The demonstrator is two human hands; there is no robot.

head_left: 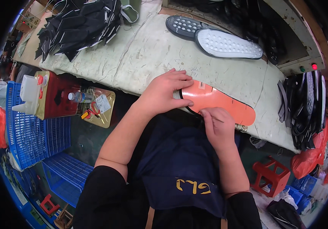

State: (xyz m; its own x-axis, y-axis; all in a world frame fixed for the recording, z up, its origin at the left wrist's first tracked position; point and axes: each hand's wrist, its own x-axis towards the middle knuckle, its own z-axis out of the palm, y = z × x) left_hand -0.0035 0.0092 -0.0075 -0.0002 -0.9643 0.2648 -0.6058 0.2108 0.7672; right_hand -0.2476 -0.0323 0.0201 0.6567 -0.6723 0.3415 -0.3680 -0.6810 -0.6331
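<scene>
At the surface's (152,49) near edge, the insole (227,102) is best steadied by the half-open left hand (167,91); right hand (219,126) pinched, contents unclear.

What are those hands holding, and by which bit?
The left hand holds the orange sole-shaped piece by its left end. The right hand curls at the near edge; what it pinches, if anything, I can't tell.

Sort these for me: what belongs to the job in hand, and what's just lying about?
Belongs to the job:
orange sole-shaped piece, left hand on it, right hand at its edge
perhaps the white shoe sole

Seemingly just lying about:
red stool
blue plastic crates
clear bottle
</scene>
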